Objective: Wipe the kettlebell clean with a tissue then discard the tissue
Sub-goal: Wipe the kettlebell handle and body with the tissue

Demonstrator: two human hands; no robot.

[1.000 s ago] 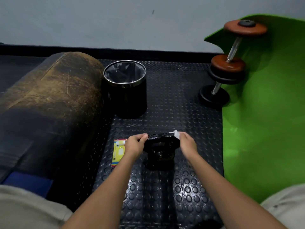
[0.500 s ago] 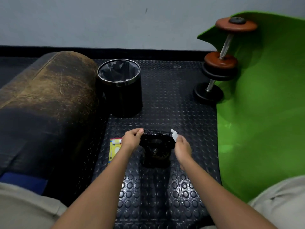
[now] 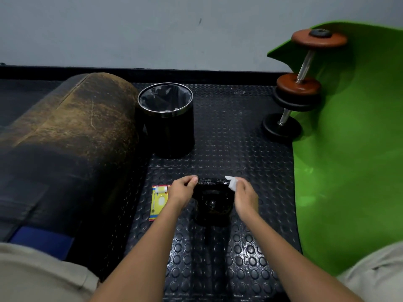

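A black kettlebell (image 3: 212, 203) stands on the studded black floor mat (image 3: 218, 258) between my hands. My left hand (image 3: 182, 192) grips the left end of its handle. My right hand (image 3: 245, 198) is at the right end of the handle and pinches a small white tissue (image 3: 231, 183), which touches the handle there. A black waste bin (image 3: 166, 118) with a dark liner and a metal rim stands open behind the kettlebell, slightly to the left.
A yellow tissue packet (image 3: 159, 201) lies on the mat left of my left hand. A worn brown and black bolster (image 3: 65, 149) fills the left side. A green mat (image 3: 349, 160) curls up on the right, with a dumbbell (image 3: 301, 83) leaning on it.
My right hand with the tissue has slid a little along the right end of the handle. The left hand keeps its grip. The view has shifted slightly.
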